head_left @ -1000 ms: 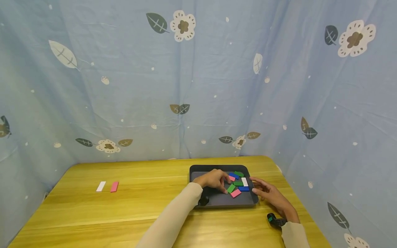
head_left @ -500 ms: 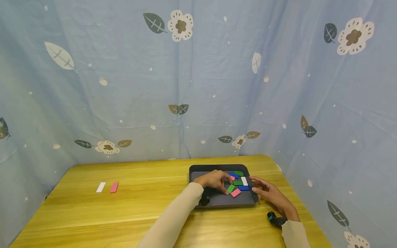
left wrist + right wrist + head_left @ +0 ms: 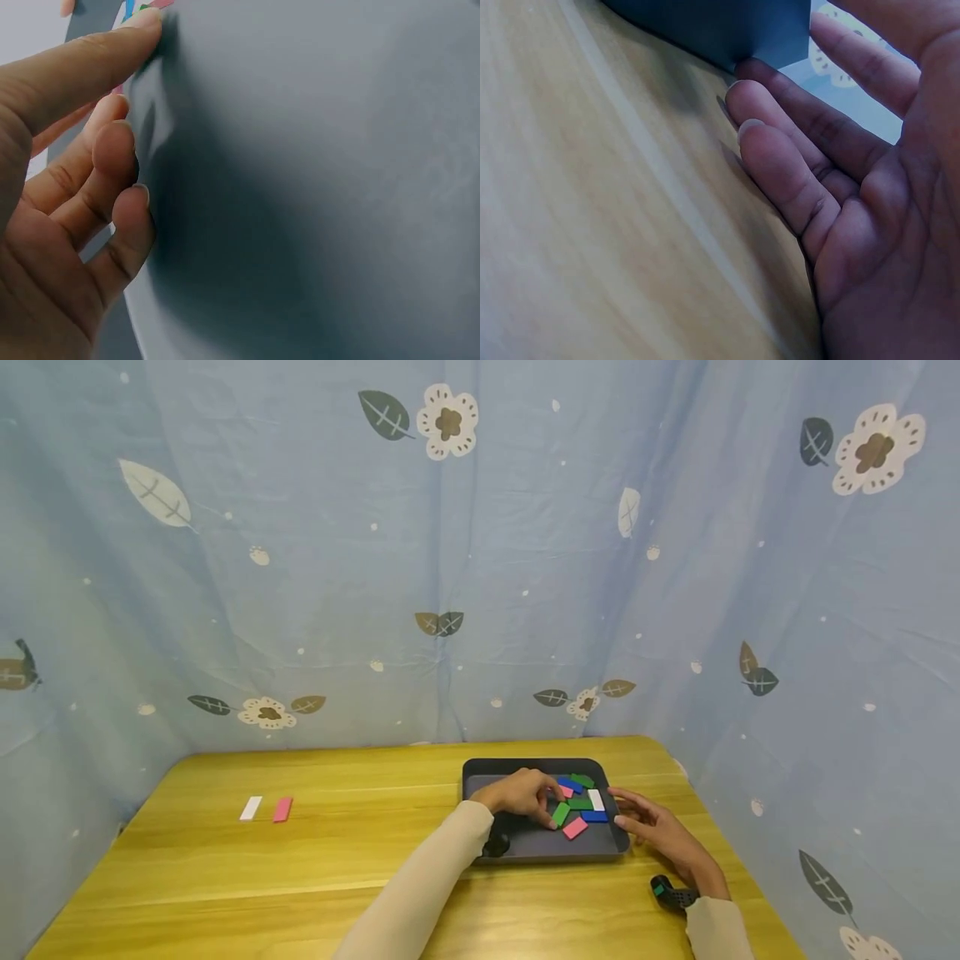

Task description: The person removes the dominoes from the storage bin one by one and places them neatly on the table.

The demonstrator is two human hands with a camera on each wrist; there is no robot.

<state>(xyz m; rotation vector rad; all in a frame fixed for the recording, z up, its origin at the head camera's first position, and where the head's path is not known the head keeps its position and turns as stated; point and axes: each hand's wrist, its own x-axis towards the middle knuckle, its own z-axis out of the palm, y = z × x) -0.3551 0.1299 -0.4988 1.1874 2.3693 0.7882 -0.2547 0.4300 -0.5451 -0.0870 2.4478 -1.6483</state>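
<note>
In the head view my left hand (image 3: pixel 519 793) reaches into the dark grey tray (image 3: pixel 542 858). Its thumb and index finger pinch a small green rectangular tile (image 3: pixel 561 814) across its two ends. The left wrist view shows the thumb (image 3: pixel 82 67) stretched out over the tray floor, the other fingers bent; the tile there is mostly hidden. Beside the tray's right wall is my right hand (image 3: pixel 660 835), fingers spread and loosely bent, tips at the rim. In the right wrist view the fingertips (image 3: pixel 769 154) lie near the table, by the tray's outer wall (image 3: pixel 735 34).
Around the green tile lie a pink tile (image 3: pixel 575 828), a white tile (image 3: pixel 596 800), a blue tile (image 3: pixel 595 817) and several others, some overlapping. Far left on the wooden table (image 3: pixel 337 843) are a white tile (image 3: pixel 251 808) and a pink tile (image 3: pixel 282 810). A patterned curtain (image 3: pixel 480 568) stands behind.
The head view has shifted a little. The green tile has turned slightly between my left thumb and index finger. My right hand stays by the tray's side.
</note>
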